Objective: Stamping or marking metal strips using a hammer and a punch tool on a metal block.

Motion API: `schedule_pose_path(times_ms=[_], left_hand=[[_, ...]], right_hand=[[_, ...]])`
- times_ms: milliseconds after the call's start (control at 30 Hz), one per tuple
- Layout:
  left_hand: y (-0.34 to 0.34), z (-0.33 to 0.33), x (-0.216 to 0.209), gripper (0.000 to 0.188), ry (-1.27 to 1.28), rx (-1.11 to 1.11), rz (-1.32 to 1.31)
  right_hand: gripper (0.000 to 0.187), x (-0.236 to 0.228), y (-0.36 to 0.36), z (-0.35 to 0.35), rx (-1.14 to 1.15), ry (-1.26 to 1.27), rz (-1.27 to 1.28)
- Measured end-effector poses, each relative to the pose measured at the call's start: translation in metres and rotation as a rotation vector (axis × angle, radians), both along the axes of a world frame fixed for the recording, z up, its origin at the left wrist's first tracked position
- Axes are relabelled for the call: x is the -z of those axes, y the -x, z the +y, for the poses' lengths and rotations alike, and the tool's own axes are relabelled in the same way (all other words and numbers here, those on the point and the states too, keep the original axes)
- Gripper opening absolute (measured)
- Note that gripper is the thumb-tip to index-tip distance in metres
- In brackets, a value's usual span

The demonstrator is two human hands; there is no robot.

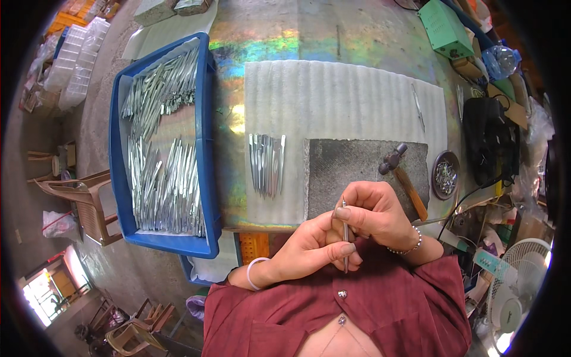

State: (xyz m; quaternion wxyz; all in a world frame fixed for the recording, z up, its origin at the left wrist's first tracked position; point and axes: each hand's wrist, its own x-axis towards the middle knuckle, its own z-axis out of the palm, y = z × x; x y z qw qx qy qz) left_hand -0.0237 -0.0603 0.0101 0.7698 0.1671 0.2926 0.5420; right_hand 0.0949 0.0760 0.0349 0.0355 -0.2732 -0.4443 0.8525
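Observation:
Close to my chest, a slim pointed metal piece (pixel 345 233), shaped much like tweezers, stands upright between my hands. My right hand (pixel 376 209) pinches its upper part between thumb and fingers. Lower down, my left hand (pixel 318 247) is closed round it with the thumb pressed along it. Just beyond my hands lies a dark textured slab (pixel 342 169). A small hammer (pixel 404 177) with a wooden handle rests on that slab. To its left, a row of similar metal pieces (pixel 266 165) lies on a white foam sheet (pixel 333 95).
A blue tray (pixel 209 149) filled with metal pieces stands at the left. One more thin piece (pixel 418 107) lies on the foam's right side. A round bowl (pixel 438 184) of small metal parts sits right of the slab. Farther off are a green box (pixel 445 30) and a fan (pixel 514 285).

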Motion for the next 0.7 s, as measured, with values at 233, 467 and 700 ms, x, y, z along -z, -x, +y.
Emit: schedule_pose_path(times_ms=[233,467,700], left_hand=[[0.004,-0.013,0.008,0.018,0.101,-0.348,-0.123],[0.031,-0.018,0.008,0.015,-0.13,-0.933,0.253],[0.066,-0.007,-0.001,0.015,0.082,-0.584,1.581]], right_hand=[[0.007,0.002,-0.005,-0.003,0.132,-0.045,0.057],[0.036,-0.015,-0.014,0.03,-0.085,-0.638,0.066],[0.032,0.036,-0.065,0.17,0.264,-1.458,-0.559]])
